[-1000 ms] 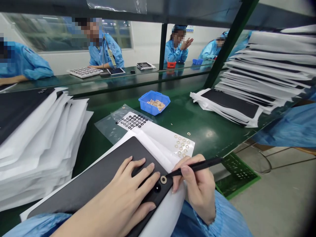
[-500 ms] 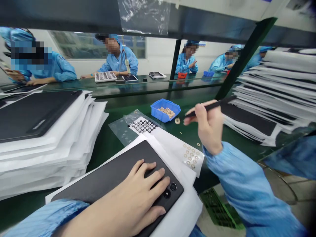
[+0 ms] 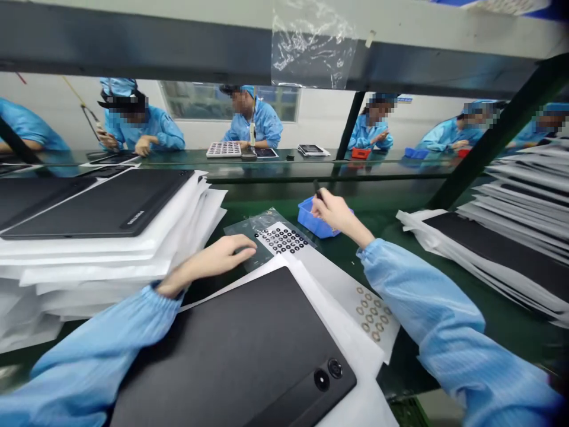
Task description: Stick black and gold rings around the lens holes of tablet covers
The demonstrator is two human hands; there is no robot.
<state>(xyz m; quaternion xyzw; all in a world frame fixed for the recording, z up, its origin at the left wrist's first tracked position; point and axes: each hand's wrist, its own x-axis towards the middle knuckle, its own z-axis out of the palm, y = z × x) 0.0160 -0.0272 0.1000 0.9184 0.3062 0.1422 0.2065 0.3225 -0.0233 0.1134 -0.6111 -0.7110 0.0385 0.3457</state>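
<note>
My right hand (image 3: 333,210) is closed on a slim black tweezers-like tool (image 3: 317,190), over the blue bin (image 3: 313,220). Most of the tool is hidden by the fingers. My left hand (image 3: 226,256) holds nothing and reaches with loosely stretched fingers towards a sheet of black ring stickers (image 3: 284,238). A clear plastic bag (image 3: 240,228) lies by that sheet. Close to me, a dark tablet (image 3: 231,350) rests back up on white wrapping sheets (image 3: 347,338), two round lenses at its right corner. Tan rings (image 3: 372,313) sit in rows on the sticker sheet's lower end.
Left stands a tall pile of tablets (image 3: 111,204) between white sheets. Another stack of wrapped tablets (image 3: 524,201) rises on the right. A shelf beam (image 3: 178,53) spans overhead, with dark posts (image 3: 351,124). Several co-workers in blue (image 3: 262,121) sit across the bench.
My left hand has lifted off the tablet and moved up and left. My right hand has moved left over the blue bin, still gripping the black tool. The view has shifted.
</note>
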